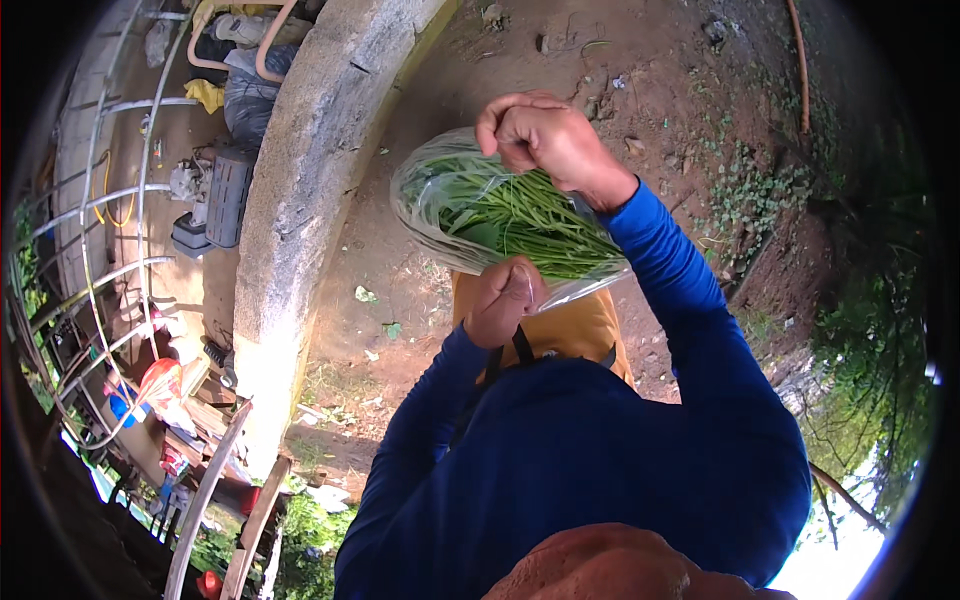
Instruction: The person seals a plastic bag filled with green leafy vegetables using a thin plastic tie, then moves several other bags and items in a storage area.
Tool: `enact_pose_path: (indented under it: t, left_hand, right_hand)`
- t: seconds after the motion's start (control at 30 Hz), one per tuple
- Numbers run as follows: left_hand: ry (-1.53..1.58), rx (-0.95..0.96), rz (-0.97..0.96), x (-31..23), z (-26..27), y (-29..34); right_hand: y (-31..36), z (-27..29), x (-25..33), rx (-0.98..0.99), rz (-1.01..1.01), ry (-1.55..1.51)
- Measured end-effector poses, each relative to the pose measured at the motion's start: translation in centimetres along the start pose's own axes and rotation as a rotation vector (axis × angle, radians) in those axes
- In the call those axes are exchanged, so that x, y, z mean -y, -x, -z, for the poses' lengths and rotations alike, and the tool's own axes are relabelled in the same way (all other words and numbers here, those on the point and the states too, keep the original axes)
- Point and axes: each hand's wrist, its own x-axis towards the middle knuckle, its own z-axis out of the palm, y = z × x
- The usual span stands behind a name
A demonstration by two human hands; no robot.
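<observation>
A clear plastic bag (425, 215) full of long green leafy stems (535, 220) is in front of my body, its leafy end to the left and the cut stems toward the right. My left hand (508, 300) is closed at the bag's near edge, thumb uppermost, and seems to pinch the plastic. Over the far edge, my right hand (550, 140) is raised with curled fingers, also closed at the bag. What lies inside its fingers is hidden. Below the bag show my mustard-yellow trousers (585, 325).
A rough concrete wall (310, 170) curves along the left. Beyond it are curved metal bars (95, 235), a grey machine (230, 195), dark plastic bags (250, 95) and a red-and-white bag (165, 390). Bare soil (480, 60) with stones surrounds me; low weeds (750, 190) grow at right.
</observation>
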Motion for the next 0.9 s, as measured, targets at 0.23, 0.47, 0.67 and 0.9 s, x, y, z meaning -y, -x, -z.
enact_pose_path:
  t: [0.23,0.47,0.67,0.9]
  left_hand:
    - [-0.423,0.131,0.004,1.0,-3.1,-2.9]
    - [-1.049,0.544,0.143,3.5,6.6,-3.5]
    - [-1.240,0.933,0.372,0.6,9.4,-4.0]
    - [-1.085,0.926,0.177,-1.0,13.8,-6.3]
  right_hand:
    - [-0.8,-7.0,-2.9,0.380,-0.052,-0.059]
    - [2.4,-10.9,-15.8,0.549,-0.578,-0.239]
    - [5.7,-11.5,-16.1,0.225,-0.573,-0.540]
    - [9.1,-10.9,-15.2,-0.461,-0.344,-1.021]
